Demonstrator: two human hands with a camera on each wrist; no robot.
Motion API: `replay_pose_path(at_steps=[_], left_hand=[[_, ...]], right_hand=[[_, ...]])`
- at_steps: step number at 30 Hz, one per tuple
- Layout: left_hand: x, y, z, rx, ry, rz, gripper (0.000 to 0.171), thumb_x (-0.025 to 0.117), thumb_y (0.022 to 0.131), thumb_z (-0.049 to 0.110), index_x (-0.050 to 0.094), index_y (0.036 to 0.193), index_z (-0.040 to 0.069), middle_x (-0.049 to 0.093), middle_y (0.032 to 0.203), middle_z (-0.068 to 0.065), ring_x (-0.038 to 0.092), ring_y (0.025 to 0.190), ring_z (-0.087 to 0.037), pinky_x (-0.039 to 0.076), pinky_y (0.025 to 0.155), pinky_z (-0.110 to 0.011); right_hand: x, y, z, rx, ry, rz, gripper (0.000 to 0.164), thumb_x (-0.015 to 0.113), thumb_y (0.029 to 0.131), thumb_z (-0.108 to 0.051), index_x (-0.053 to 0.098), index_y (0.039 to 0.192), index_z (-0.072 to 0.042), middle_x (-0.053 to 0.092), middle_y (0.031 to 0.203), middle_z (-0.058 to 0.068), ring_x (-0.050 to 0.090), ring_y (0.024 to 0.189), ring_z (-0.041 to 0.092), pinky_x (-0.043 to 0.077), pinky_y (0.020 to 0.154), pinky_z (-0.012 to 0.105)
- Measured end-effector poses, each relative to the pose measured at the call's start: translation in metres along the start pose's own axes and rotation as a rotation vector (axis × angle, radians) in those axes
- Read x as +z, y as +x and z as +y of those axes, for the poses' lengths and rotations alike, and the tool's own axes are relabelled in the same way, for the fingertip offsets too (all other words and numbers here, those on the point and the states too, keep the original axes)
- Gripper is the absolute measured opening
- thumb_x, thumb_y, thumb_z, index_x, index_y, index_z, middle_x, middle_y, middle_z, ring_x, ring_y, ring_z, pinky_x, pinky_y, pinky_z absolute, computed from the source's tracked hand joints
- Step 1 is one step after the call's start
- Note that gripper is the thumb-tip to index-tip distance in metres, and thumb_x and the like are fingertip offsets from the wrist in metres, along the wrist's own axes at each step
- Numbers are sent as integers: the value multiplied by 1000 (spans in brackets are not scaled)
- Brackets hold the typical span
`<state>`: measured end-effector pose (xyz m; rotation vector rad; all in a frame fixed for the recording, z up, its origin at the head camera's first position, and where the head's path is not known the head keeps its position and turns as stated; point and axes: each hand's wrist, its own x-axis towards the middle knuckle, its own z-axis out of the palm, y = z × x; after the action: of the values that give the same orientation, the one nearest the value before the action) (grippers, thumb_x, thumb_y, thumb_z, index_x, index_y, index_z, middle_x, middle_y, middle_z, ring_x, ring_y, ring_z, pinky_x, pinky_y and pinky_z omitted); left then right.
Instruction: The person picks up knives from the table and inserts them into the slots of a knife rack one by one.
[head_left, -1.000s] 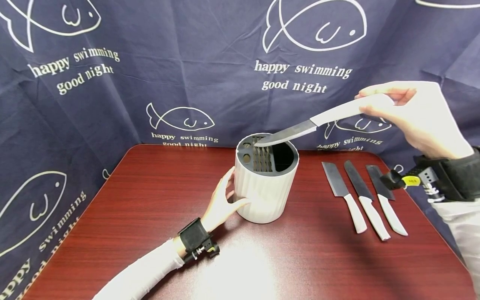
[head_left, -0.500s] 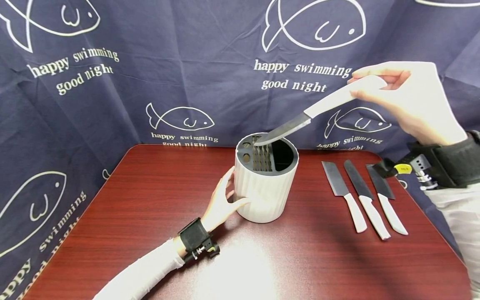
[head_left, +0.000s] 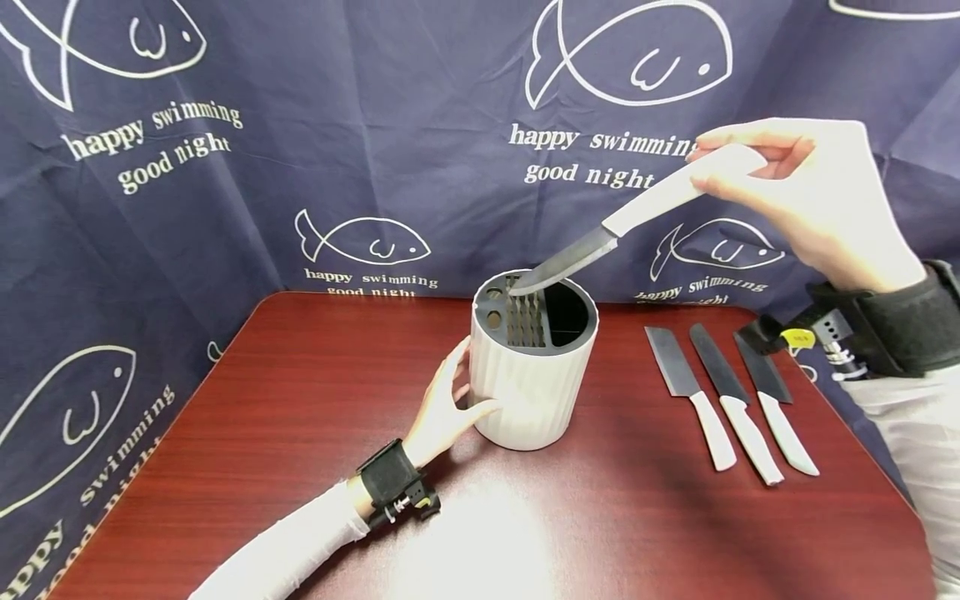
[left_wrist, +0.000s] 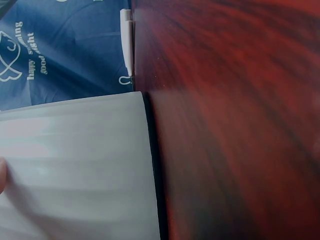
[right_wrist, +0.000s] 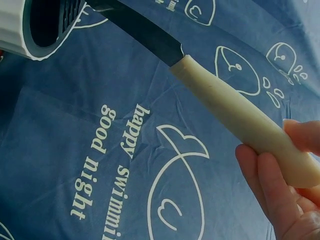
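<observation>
My right hand [head_left: 813, 196] pinches a white-handled kitchen knife [head_left: 652, 202] near the end of its handle, thumb on one side and fingers on the other. The blade slants down to the left, its tip at the slots in the dark top of a white ribbed knife block [head_left: 525, 400]. In the right wrist view, the handle [right_wrist: 235, 107] lies between thumb and fingertips. My left hand [head_left: 442, 412] holds the block low on its left side, thumb across the front, the other fingers partly hidden behind. The left wrist view shows the block's wall [left_wrist: 75, 170] and a fingertip.
To the right on the red-brown table [head_left: 322, 375] lie a cleaver-shaped knife [head_left: 693, 396], a long knife [head_left: 735, 404] and another broad-bladed knife [head_left: 776, 400], handles toward me. A blue fish-print cloth [head_left: 435, 125] hangs behind the table.
My right hand has risen and shifted slightly left, tilting the knife more steeply while its tip stays over the slots. The left hand and the knife block keep their place.
</observation>
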<state>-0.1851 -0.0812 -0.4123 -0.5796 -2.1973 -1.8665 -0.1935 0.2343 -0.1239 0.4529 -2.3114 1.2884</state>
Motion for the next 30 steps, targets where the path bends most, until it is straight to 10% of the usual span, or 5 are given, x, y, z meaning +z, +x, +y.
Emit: replay_pose_path(at_steps=[30], left_hand=[[1,-4,6,48,11,12,89,80,76,-2,30,150,5,40,145,-23,41,132,-41,46,100,-55]], right_hand=[[10,6,-23,-58,-39,-33,32,80,80,-18,74,111,-14,74,85,-14,66,64,0,45,55,11]])
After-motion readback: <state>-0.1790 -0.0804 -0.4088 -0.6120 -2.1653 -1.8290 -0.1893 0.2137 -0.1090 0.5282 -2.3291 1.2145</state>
